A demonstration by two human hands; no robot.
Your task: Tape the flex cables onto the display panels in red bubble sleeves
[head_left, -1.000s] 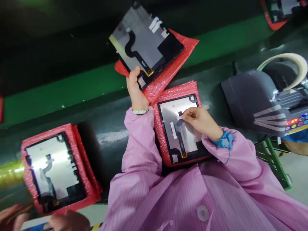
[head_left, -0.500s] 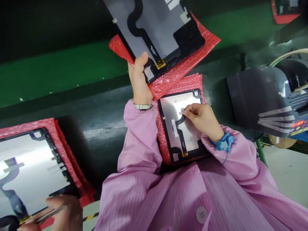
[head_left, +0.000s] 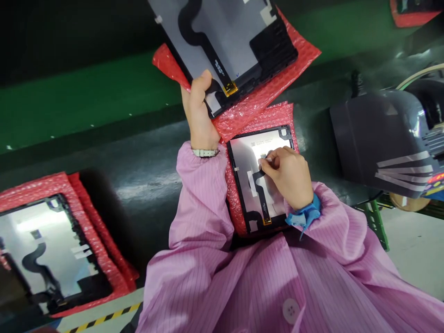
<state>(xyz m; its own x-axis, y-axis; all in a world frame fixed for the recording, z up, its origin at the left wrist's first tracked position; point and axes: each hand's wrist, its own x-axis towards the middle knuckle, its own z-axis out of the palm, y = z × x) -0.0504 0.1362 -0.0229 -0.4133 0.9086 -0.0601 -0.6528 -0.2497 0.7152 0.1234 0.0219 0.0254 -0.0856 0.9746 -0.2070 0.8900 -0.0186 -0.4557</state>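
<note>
My left hand (head_left: 200, 108) is closed round the near left corner of a display panel (head_left: 229, 48), thumb on top. Red bubble wrap (head_left: 256, 108) lies under that panel. Just in front of me a second display panel (head_left: 244, 162) lies back side up on another red bubble wrap sheet (head_left: 236, 210). My right hand (head_left: 289, 173) pinches at the upper end of this panel's black flat cable (head_left: 261, 192), with thumb and fingertips together. The fingers cover the cable's tip, and a pale strip of tape (head_left: 252, 182) sits beside it.
At left another display panel (head_left: 52, 236) rests on red bubble wrap (head_left: 92, 217). A dark machine (head_left: 374, 138) with tape strips and a lit display stands at right. Behind runs a green strip (head_left: 86, 108). A further red-wrapped item (head_left: 412, 17) is at far right.
My right hand has shifted slightly left and turned, still pinching at the cable's end. The co-worker's hand holding a thin tool has left the panel at left. My left hand has barely moved.
</note>
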